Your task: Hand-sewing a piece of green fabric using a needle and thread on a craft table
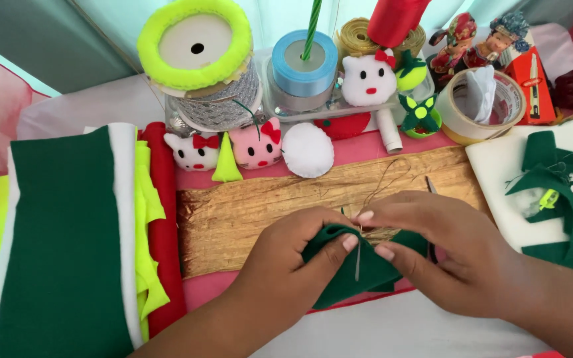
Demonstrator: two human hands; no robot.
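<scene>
Hands low centre of frame | left hand (pixel 286 255) fingers pinch folded green felt piece (pixel 356 272), steadying it | right hand (pixel 449 248) fingers closed on needle (pixel 357 260) and the felt's other edge | gold thread (pixel 382 182) trails upward over crinkled gold fabric (pixel 247 209) | felt stack (pixel 67 245) left.

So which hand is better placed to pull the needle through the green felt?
Right, probably: the right hand has fingertips at the needle, while the left hand pinches the green felt.
</scene>
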